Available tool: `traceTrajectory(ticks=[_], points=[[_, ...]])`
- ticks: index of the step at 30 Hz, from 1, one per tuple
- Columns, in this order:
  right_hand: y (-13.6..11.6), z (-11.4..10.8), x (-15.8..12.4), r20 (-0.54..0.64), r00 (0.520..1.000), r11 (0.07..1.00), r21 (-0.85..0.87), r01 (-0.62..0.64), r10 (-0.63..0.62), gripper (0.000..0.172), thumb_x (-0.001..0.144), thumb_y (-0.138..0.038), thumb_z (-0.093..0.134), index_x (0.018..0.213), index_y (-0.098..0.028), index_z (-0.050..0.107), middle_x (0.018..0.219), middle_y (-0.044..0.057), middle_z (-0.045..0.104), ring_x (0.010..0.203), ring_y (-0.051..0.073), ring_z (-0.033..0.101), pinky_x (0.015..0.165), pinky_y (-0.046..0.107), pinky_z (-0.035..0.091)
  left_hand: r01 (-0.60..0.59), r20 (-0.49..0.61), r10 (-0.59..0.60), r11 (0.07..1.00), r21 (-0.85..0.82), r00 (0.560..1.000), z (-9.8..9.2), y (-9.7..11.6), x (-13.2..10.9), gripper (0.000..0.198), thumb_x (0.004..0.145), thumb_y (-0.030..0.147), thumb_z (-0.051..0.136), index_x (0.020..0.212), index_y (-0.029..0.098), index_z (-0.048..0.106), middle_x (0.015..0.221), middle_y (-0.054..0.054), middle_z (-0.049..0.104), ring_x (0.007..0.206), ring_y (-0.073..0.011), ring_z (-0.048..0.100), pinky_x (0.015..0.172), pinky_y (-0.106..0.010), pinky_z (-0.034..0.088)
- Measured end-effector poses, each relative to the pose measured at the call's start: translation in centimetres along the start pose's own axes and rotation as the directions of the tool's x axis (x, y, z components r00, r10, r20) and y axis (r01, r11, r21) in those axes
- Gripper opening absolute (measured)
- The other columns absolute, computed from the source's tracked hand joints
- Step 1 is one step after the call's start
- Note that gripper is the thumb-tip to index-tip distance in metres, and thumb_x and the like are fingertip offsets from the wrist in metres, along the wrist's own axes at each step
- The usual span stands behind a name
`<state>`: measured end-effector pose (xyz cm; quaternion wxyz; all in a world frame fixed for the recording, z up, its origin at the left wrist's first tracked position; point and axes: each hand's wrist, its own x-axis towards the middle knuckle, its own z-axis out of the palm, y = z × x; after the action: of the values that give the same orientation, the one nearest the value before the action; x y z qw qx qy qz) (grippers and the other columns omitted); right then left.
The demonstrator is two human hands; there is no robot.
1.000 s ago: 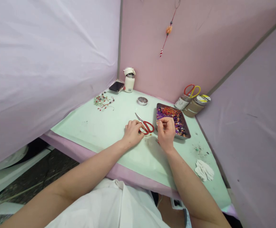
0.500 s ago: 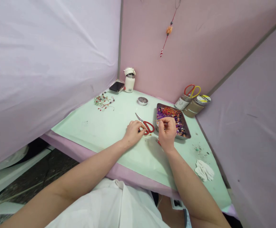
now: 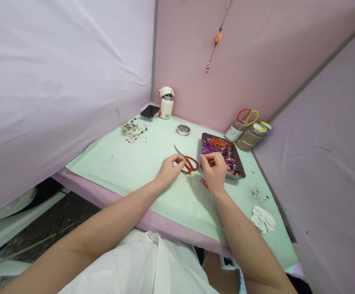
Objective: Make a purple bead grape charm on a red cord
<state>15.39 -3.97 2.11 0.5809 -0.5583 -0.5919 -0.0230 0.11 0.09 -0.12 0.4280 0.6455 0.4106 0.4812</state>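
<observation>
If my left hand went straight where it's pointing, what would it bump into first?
Probably the scissors: their red handles lie right in front of your left hand. It's hard to tell the height here, so your hand might pass just above them.

Loose white garment (image 3: 131, 269), plain cloth with soft creases, a raised fold (image 3: 155, 245) down its front, bare forearms (image 3: 110, 216), bare left hand (image 3: 169, 170), bare right hand (image 3: 215, 174)

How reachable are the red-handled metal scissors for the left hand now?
Probably yes: the left hand is right at the red-handled metal scissors, and nothing else covers them. Its grip looks pinched; whether it holds something small is unclear.
</observation>
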Motion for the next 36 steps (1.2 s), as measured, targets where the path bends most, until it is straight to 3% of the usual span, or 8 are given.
traceTrajectory(ticks=[2,5,8,13,26,31,34,36], points=[[0.1,0.1,0.0,0.064,0.997,0.999,-0.004,0.032,-0.032,0.017,0.082,-0.028,0.059,0.068,-0.02,0.055,0.069,0.0,0.052,0.064,0.015,0.048,0.059,0.029,0.04,0.003,0.012,-0.003,1.0,-0.012,1.0,0.0,0.1,0.0,0.012,0.075,0.026,0.055,0.075,0.017,0.064,0.075,-0.002,0.065,0.071,-0.0145,0.056,0.072,-0.027,0.044],[0.4,0.5,-0.3,0.215,0.973,0.996,0.011,0.086,-0.087,0.009,0.085,-0.026,0.056,0.087,-0.02,0.062,0.083,0.004,0.057,0.07,0.015,0.051,0.061,0.029,0.042,-0.013,0.055,0.015,0.999,-0.03,0.998,0.1,0.1,0.0,0.013,0.076,0.026,0.055,0.076,0.017,0.064,0.076,-0.002,0.065,0.072,-0.0146,0.056,0.073,-0.027,0.045],[0.6,0.8,-0.5,0.306,0.945,0.993,0.011,0.12,-0.118,0.018,0.088,-0.023,0.05,0.101,-0.022,0.062,0.092,0.006,0.058,0.077,0.017,0.055,0.064,0.03,0.045,-0.04,0.109,0.046,0.998,-0.053,0.993,0.1,0.1,-0.1,0.013,0.077,0.026,0.054,0.077,0.017,0.064,0.078,-0.003,0.066,0.073,-0.0144,0.056,0.072,-0.027,0.044],[0.9,0.8,-0.5,0.38,0.917,0.99,-0.023,0.142,-0.123,0.014,0.088,-0.024,0.05,0.09,-0.022,0.065,0.086,0.005,0.059,0.078,0.018,0.055,0.066,0.031,0.045,-0.055,0.168,0.064,0.997,-0.057,0.984,0.1,0.3,-0.2,0.014,0.079,0.027,0.053,0.076,0.018,0.064,0.078,-0.003,0.067,0.074,-0.0149,0.057,0.071,-0.027,0.045],[0.1,0.7,-0.7,0.219,0.956,0.98,0.017,0.198,-0.197,0.012,0.088,-0.023,0.05,0.081,-0.022,0.06,0.079,0.003,0.065,0.075,0.017,0.059,0.07,0.032,0.046,0.001,0.259,0.004,1.0,-0.019,0.966,0.2,0.4,-0.3,0.013,0.072,0.023,0.057,0.073,0.016,0.068,0.075,-0.002,0.068,0.067,-0.013,0.057,0.068,-0.025,0.044],[-0.1,1.0,-1.2,0.246,0.963,0.989,0.125,0.085,-0.113,0.01,0.085,-0.025,0.054,0.082,-0.023,0.063,0.082,0.003,0.068,0.076,0.018,0.062,0.07,0.033,0.049,0.053,0.233,-0.022,0.99,-0.129,0.972,0.3,0.0,-0.2,0.012,0.072,0.024,0.058,0.075,0.015,0.066,0.074,-0.003,0.068,0.069,-0.0145,0.06,0.068,-0.027,0.046],[0.2,1.3,-1.2,0.275,0.961,0.972,0.212,-0.099,0.038,0.009,0.081,-0.029,0.059,0.083,-0.021,0.064,0.081,0.004,0.067,0.072,0.017,0.061,0.066,0.031,0.049,0.111,0.205,-0.062,0.966,-0.234,0.977,0.4,-0.1,-0.1,0.016,0.071,0.023,0.061,0.083,0.014,0.065,0.076,-0.005,0.069,0.07,-0.0151,0.062,0.07,-0.029,0.048],[0.5,1.5,-1.1,0.325,0.93,0.918,0.289,-0.271,0.173,0.012,0.078,-0.032,0.062,0.082,-0.02,0.064,0.078,0.003,0.066,0.068,0.016,0.059,0.064,0.031,0.048,0.139,0.205,-0.08,0.946,-0.292,0.975,0.4,-0.1,0.0,0.021,0.071,0.023,0.063,0.089,0.013,0.066,0.079,-0.006,0.07,0.072,-0.0157,0.063,0.072,-0.03,0.049]])
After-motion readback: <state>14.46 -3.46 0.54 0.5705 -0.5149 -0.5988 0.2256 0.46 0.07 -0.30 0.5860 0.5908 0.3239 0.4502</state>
